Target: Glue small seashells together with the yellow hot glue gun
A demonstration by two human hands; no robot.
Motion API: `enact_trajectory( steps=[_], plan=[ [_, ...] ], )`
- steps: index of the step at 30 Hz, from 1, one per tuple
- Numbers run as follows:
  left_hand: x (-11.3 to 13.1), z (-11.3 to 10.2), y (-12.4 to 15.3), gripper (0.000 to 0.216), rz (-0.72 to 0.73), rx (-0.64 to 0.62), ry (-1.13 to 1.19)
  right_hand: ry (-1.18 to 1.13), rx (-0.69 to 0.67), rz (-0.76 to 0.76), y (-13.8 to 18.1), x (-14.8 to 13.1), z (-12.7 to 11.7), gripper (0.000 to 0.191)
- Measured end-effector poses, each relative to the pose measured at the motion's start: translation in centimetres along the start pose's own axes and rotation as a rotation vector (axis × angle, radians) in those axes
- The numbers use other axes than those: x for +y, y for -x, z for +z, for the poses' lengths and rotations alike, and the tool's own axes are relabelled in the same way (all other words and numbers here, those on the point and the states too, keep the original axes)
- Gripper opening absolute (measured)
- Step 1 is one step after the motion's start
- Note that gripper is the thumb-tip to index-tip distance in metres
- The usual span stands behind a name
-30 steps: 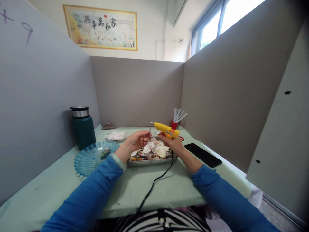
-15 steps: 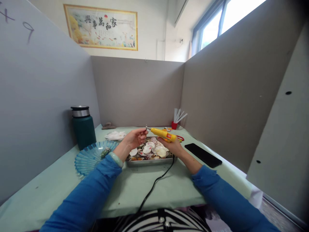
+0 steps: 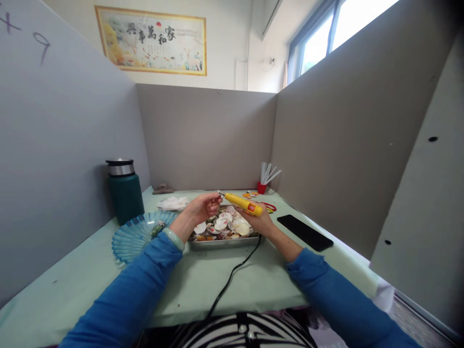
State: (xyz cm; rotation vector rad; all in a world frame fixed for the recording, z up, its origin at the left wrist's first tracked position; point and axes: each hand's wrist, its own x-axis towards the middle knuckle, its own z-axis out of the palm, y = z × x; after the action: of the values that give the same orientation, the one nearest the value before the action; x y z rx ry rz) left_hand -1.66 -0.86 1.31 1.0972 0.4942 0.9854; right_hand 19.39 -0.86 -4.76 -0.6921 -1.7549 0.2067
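My right hand (image 3: 258, 218) is wrapped round a yellow glue gun (image 3: 242, 203), whose nozzle points left and slightly up. A black cord (image 3: 234, 273) runs from it towards the table's front edge. My left hand (image 3: 205, 209) pinches a tiny pale piece (image 3: 219, 193) right at the nozzle; it is too small to make out, and I cannot tell whether the nozzle touches it. Beneath both hands lies a metal tray (image 3: 217, 245) heaped with seashells (image 3: 224, 223), white, pinkish and brown. My left wrist passes over the right rim of a blue glass dish (image 3: 126, 241) holding a small greenish cluster (image 3: 158, 228).
A dark green bottle (image 3: 126, 195) stands at the left. Behind the tray lie a crumpled white cloth (image 3: 174, 203) and a brown object (image 3: 163, 189). On the right are a black phone (image 3: 305, 232), red-handled scissors (image 3: 270, 207) and a red cup (image 3: 261, 188) of glue sticks (image 3: 268, 172). Grey partitions enclose the table.
The rear of the glue gun has dropped a little, so it slants more, and my right hand has shifted slightly. My left hand has stayed nearly still with its piece.
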Motion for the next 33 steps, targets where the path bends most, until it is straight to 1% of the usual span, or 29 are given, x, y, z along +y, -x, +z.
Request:
enact_trajectory(
  steps=[5,9,12,15,22,27,33],
  plan=[
    [-0.2,0.23,0.06,0.011,0.021,-0.016,-0.034,0.085,-0.017,-0.063,0.05,-0.58,-0.18,0.019],
    [-0.24,0.31,0.12,0.015,0.057,-0.011,-0.077,0.093,-0.004,-0.092,0.03,-0.76,-0.28,0.017],
    [-0.13,0.37,0.15,0.018,0.075,0.005,-0.109,0.103,0.011,-0.107,0.02,-0.72,-0.34,0.017],
    [-0.03,0.54,0.16,0.02,0.098,0.039,-0.151,0.119,-0.004,-0.12,0.03,-0.7,-0.41,0.015],
    [-0.31,0.57,-0.08,0.02,0.224,0.077,-0.258,0.142,-0.026,-0.159,0.05,-0.91,-0.56,0.012],
    [-0.45,0.55,-0.18,0.02,0.226,0.082,-0.243,0.174,-0.024,-0.216,0.11,-0.94,-0.56,0.015],
    [-0.46,0.55,-0.09,0.019,0.199,0.08,-0.211,0.211,-0.016,-0.168,0.08,-0.9,-0.53,0.016]
  ],
)
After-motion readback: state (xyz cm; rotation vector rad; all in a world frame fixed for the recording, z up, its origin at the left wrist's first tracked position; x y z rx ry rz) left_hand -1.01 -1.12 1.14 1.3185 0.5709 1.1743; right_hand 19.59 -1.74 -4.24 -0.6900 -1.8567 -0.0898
